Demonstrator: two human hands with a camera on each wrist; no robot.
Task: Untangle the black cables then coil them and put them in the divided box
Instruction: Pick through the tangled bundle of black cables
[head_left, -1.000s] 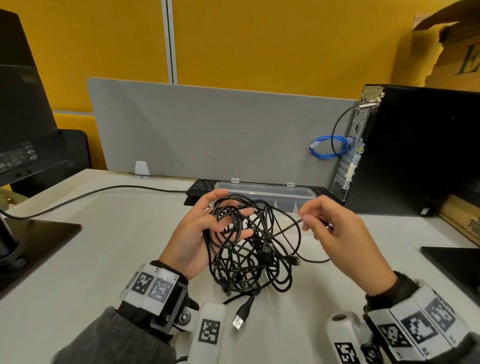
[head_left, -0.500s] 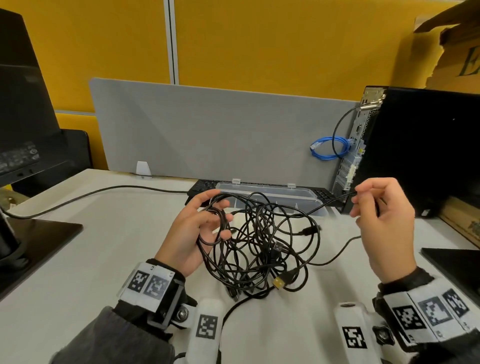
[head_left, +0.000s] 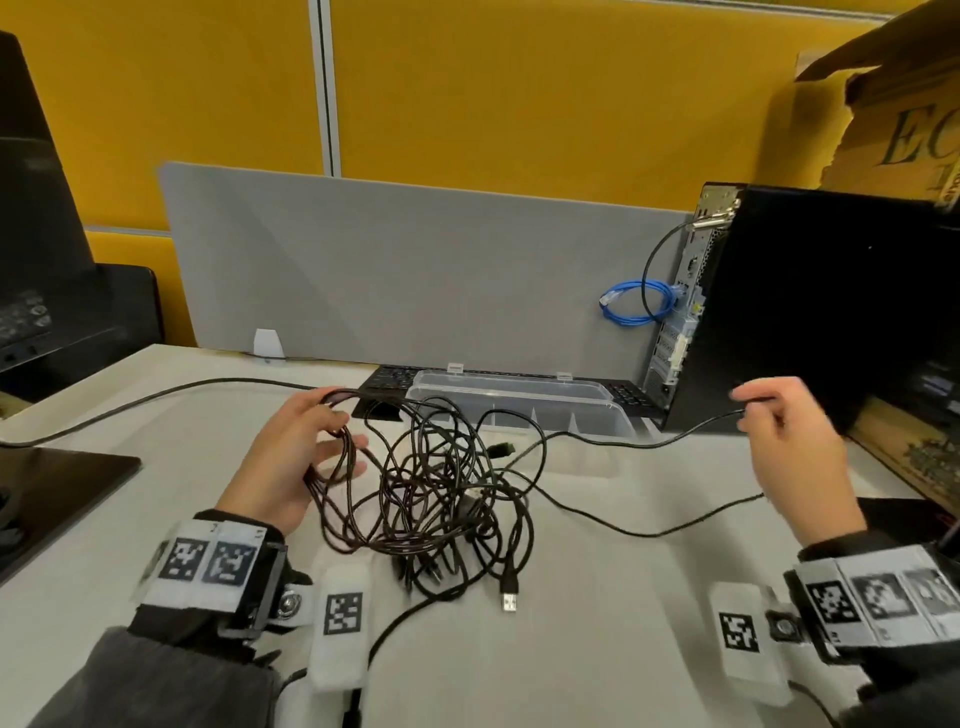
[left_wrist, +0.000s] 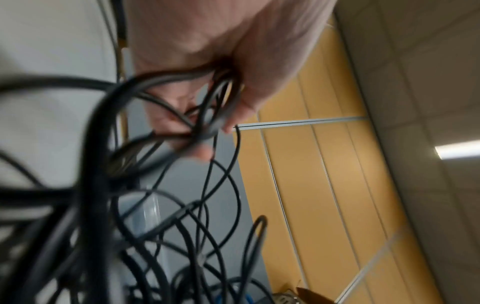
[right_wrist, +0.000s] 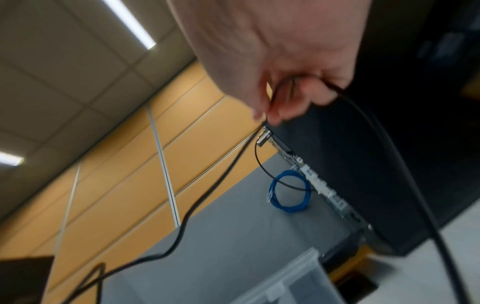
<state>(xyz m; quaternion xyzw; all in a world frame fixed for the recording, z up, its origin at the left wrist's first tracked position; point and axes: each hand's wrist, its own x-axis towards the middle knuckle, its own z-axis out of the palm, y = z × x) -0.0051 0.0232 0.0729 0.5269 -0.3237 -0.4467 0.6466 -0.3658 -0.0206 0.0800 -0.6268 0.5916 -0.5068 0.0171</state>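
A tangle of black cables (head_left: 441, 499) lies on the white desk between my hands, a USB plug (head_left: 510, 597) sticking out at its near side. My left hand (head_left: 311, 447) grips several loops at the tangle's left edge, fingers curled round them (left_wrist: 207, 115). My right hand (head_left: 769, 415) is far to the right, raised, pinching one black cable (head_left: 623, 441) that stretches back to the tangle; the pinch shows in the right wrist view (right_wrist: 270, 115). The clear divided box (head_left: 519, 400) stands open behind the tangle.
A black keyboard (head_left: 389, 382) lies behind the box against the grey divider (head_left: 415, 270). A black computer tower (head_left: 810, 312) with a blue cable coil (head_left: 639, 309) stands at the right. A monitor base (head_left: 57, 483) is at the left, and a separate black cable (head_left: 156, 395) runs across the desk.
My right hand has moved far to the right, drawing one cable out of the tangle. The left hand keeps its hold on the loops, and the tangle has spread and sunk toward the desk.
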